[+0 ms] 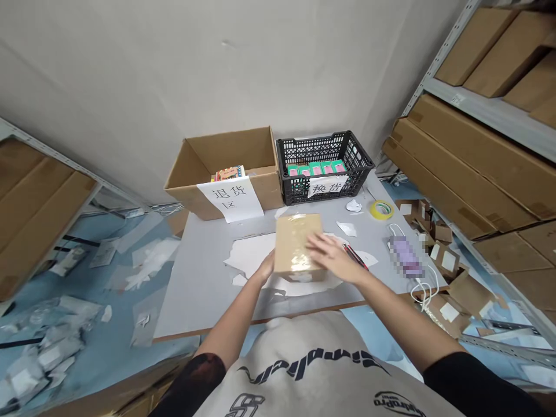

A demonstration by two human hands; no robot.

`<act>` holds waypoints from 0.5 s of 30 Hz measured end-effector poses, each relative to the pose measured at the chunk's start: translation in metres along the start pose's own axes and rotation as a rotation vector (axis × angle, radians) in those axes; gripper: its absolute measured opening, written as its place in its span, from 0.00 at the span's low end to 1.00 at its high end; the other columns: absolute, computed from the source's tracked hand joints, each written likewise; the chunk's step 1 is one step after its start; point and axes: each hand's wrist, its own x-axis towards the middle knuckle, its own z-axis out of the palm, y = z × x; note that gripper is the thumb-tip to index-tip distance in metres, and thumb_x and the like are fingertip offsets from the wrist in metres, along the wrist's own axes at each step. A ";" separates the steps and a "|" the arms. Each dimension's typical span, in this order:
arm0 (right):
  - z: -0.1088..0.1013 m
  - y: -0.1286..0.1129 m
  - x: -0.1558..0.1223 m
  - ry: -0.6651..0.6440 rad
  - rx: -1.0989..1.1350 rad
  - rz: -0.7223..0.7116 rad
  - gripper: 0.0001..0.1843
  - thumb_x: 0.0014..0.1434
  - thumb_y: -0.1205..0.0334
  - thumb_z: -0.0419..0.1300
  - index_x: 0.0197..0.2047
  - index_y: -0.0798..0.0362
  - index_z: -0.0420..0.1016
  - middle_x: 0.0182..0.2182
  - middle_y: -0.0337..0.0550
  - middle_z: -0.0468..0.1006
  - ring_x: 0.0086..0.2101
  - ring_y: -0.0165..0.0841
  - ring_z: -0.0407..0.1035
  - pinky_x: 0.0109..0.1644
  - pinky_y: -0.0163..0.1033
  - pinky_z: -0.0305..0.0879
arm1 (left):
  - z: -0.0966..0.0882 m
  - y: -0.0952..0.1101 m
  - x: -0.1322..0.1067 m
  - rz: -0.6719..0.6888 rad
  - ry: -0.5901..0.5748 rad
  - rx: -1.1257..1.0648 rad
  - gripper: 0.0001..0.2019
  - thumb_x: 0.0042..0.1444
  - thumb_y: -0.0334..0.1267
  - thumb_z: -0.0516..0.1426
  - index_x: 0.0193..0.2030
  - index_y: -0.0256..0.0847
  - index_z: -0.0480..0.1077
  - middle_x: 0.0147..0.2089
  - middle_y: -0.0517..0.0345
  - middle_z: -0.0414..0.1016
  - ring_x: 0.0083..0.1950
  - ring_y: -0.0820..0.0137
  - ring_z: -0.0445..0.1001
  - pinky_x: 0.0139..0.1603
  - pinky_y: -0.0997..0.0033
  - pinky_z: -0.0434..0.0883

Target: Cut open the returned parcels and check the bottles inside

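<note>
Across the near edge of the grey table (195,292), both bare forearms reach forward from black sleeves, elbows held low and wide. The left hand (264,267) presses against the near left side of a kraft parcel (299,246), its fingers hidden, so the grip cannot be told. The right hand (330,259) lies flat and spread on the parcel's right corner, open and closing on nothing. Shiny tape (293,246) crosses the parcel's top, and torn white paper (247,256) lies beneath it. Just to the right sit a red-and-black pen (355,256), then a yellow tape roll (382,209) and a blurred packet (406,258). Farther on, against the wall, a cardboard box (230,145) with a "退货区" sign (230,198) holds a few bright items (228,172), and a black crate (324,139) signed "换货" holds a row of green-and-pink packs (316,169).
</note>
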 end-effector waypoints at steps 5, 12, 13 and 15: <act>0.023 -0.018 0.013 -0.014 -0.142 -0.152 0.22 0.63 0.56 0.58 0.60 0.38 0.71 0.60 0.40 0.70 0.68 0.46 0.47 0.69 0.65 0.26 | 0.007 0.022 -0.016 0.064 -0.003 -0.048 0.32 0.63 0.63 0.40 0.63 0.46 0.64 0.63 0.52 0.70 0.60 0.59 0.70 0.55 0.59 0.70; 0.015 0.020 0.001 0.216 0.074 -0.039 0.16 0.62 0.54 0.58 0.51 0.44 0.76 0.63 0.44 0.65 0.64 0.42 0.56 0.69 0.54 0.47 | 0.018 0.043 -0.028 0.055 -0.019 0.004 0.30 0.61 0.61 0.47 0.67 0.55 0.56 0.66 0.53 0.66 0.60 0.57 0.70 0.50 0.59 0.72; 0.015 0.024 0.004 0.304 0.128 0.052 0.19 0.61 0.51 0.59 0.54 0.45 0.74 0.63 0.46 0.64 0.62 0.42 0.59 0.67 0.53 0.54 | 0.019 0.046 -0.029 0.048 -0.023 0.003 0.31 0.61 0.60 0.49 0.68 0.54 0.55 0.65 0.52 0.66 0.60 0.56 0.70 0.50 0.58 0.72; 0.015 0.032 0.012 0.394 0.221 0.230 0.29 0.58 0.48 0.60 0.61 0.46 0.67 0.61 0.50 0.66 0.59 0.43 0.63 0.61 0.52 0.62 | 0.021 0.051 -0.030 0.054 -0.054 -0.001 0.33 0.60 0.57 0.53 0.69 0.50 0.54 0.65 0.48 0.66 0.60 0.56 0.69 0.50 0.58 0.73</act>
